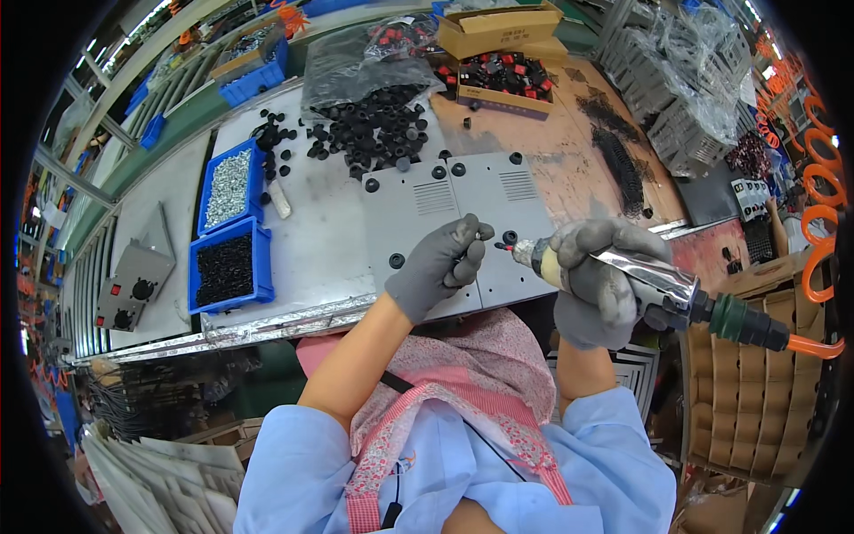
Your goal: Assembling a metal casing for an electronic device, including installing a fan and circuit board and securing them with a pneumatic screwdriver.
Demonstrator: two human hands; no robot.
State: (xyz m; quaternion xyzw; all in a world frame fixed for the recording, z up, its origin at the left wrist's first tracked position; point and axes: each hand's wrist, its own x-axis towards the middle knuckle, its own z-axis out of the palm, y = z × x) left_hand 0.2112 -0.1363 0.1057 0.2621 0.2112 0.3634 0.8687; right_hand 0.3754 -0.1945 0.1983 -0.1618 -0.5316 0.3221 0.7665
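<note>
My right hand (605,276), in a grey glove, is wrapped round a pneumatic screwdriver (654,280) with a shiny metal body. Its tip points left, over a black rubber foot (510,238) on a grey metal panel (520,267). Close to that tip, my gloved left hand (442,267) is closed in a pinch. Whatever lies between its fingertips is too small to name. A second grey panel (409,209) lies alongside the first, with slotted vents and black feet at its corners. Part of it is hidden under my left hand.
Blue bins hold silver screws (229,185) and black screws (224,271) on the left. Loose black rubber feet (374,129) are heaped at the back, near a carton (505,89) of red-and-black parts. An orange air hose (814,347) trails right. A metal housing (136,280) stands far left.
</note>
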